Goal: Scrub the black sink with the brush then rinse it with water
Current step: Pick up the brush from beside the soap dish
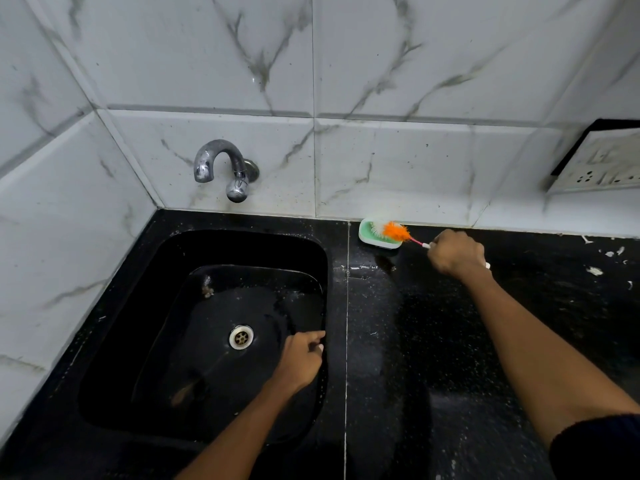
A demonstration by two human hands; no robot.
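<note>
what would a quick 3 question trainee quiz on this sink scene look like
1. True or false: the brush has its bristles in the black sink.
2. Which hand grips the brush handle? A) left hand B) right hand C) both
3. Fill in: the brush bristles lie over the green ____ beside the wall.

Key
1. False. The bristles are over the soap dish on the counter, to the right of the sink.
2. B. The right hand grips it; the left hand is at the sink's right edge and holds nothing.
3. Soap dish.
</note>
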